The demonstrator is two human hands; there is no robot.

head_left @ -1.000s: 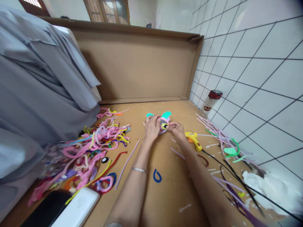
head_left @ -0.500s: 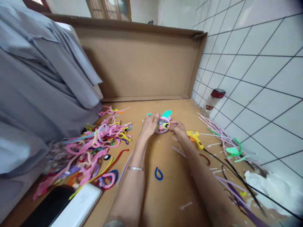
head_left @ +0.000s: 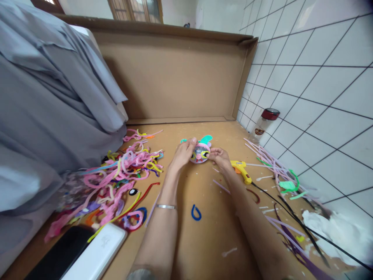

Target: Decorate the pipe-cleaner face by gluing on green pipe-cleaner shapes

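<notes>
Both my hands meet at the middle of a brown cardboard surface (head_left: 210,233) around a small round pipe-cleaner figure (head_left: 200,152) with pink face, teal ears and a yellow-ringed black eye. My left hand (head_left: 183,153) curls round its left side, fingers closed on it. My right hand (head_left: 219,157) pinches the figure's right side at the eye. A silver bangle (head_left: 166,206) sits on my left wrist. The figure's underside is hidden.
A tangle of pink, yellow and other pipe cleaners (head_left: 122,175) lies left. A yellow glue gun (head_left: 240,169) with black cord lies right, near lilac stems (head_left: 271,167) and white stuffing (head_left: 335,231). A red-lidded jar (head_left: 264,124) stands by the tiled wall. Phone (head_left: 58,258) and white box (head_left: 97,252) near front left; grey cloth (head_left: 49,109) left.
My left hand has shifted off the figure's face to its left edge, uncovering the pink face. The camera has tilted slightly; both hands stay on the figure.
</notes>
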